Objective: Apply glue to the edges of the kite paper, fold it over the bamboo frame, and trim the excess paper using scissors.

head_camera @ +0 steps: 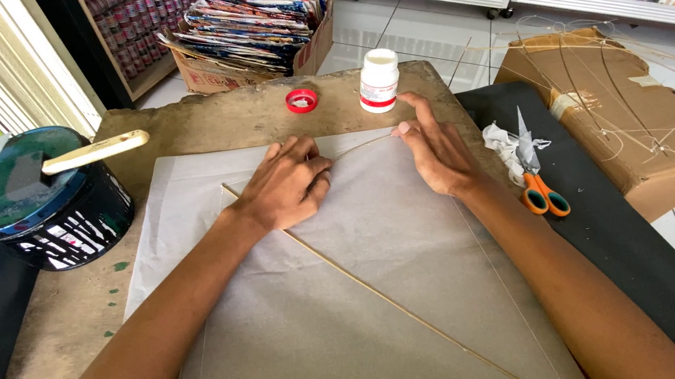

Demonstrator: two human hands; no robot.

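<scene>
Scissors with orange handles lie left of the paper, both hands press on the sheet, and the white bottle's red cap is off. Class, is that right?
Not quite: the scissors lie right of the paper, on the black mat, as the head view shows. Both hands, left and right, do press the sheet, and the bottle's cap is off.

white glue bottle (379,80), red label, beside brown box (622,108)

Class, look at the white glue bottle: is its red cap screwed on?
No. The white glue bottle stands open, and its red cap lies apart on the table.
</scene>
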